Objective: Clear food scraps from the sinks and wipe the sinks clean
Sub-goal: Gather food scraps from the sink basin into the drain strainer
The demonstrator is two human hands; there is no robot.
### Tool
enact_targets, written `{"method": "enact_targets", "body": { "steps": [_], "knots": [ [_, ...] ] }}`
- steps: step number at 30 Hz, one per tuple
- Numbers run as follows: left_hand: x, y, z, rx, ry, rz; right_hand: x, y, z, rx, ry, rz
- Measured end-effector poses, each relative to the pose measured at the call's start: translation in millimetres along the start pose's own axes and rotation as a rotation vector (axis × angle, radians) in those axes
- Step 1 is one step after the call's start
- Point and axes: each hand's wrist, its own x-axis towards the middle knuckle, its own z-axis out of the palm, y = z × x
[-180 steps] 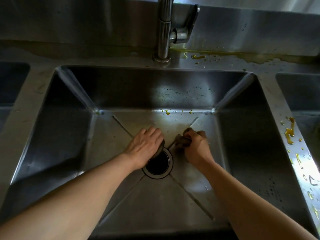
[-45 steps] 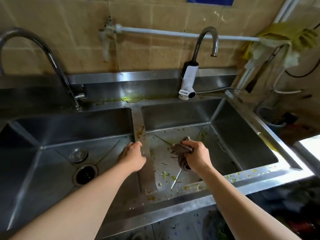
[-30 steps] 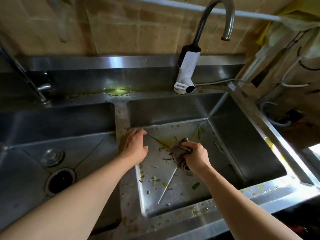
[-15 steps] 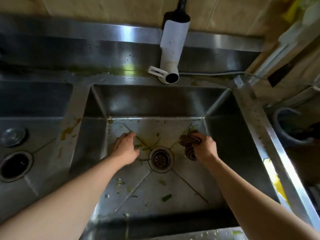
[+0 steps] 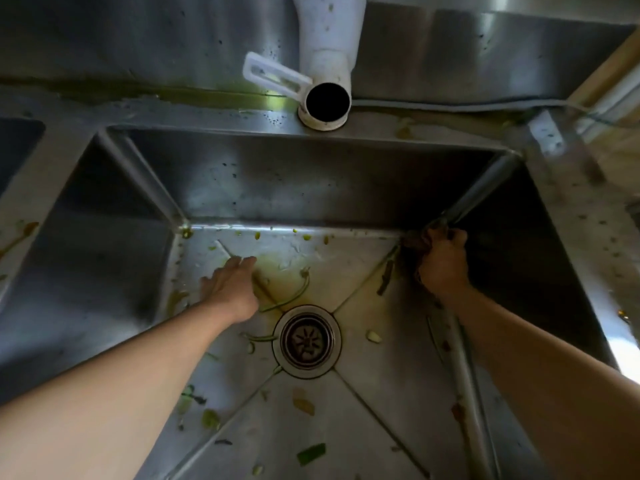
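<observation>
A steel sink (image 5: 311,181) fills the view, its floor strewn with green food scraps (image 5: 311,453) and a long green stem (image 5: 294,296) lying above the round drain strainer (image 5: 306,341). My left hand (image 5: 232,289) lies on the sink floor left of the drain, fingers straight and pointing to the back wall. My right hand (image 5: 443,265) grips a dark brown cloth (image 5: 414,242) pressed into the back right corner of the floor. Most of the cloth is hidden by the hand.
A white faucet body (image 5: 327,64) with a dark round opening hangs over the sink's back rim. The edge of a second sink (image 5: 17,143) shows at the far left. The right counter strip (image 5: 581,216) is speckled with scraps. A yellowish stain spreads behind the drain.
The view has dropped closer into the right sink. My right hand has carried the cloth from beside the drain to the back right corner. My left hand has slid slightly toward the back.
</observation>
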Motion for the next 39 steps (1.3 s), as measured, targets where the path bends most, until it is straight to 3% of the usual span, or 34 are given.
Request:
{"method": "enact_targets", "body": {
  "steps": [8,18,23,25,28,31,36,39],
  "knots": [
    [2,-4,10,0.158,-0.014,-0.013,-9,0,39,-0.282,-0.201,-0.115],
    [-3,-15,10,0.114,-0.057,0.04,-104,-62,84,-0.065,-0.248,-0.186],
    [-9,-15,12,0.036,-0.101,0.053,-121,-83,75,0.074,-0.398,-0.183],
    [-14,-10,13,0.025,-0.075,0.082,-120,-85,60,0.149,-0.371,-0.143],
    [-18,4,18,0.046,-0.055,0.142,-116,-73,33,0.201,-0.185,-0.066],
    [-15,20,23,0.076,-0.056,0.132,-103,-37,6,0.033,-0.082,0.046],
    [-9,32,29,0.152,-0.03,0.09,-105,28,-2,-0.543,-0.135,0.099],
    [-9,29,33,0.184,-0.036,0.094,-109,35,15,-0.494,-0.247,0.161]
  ]
}}
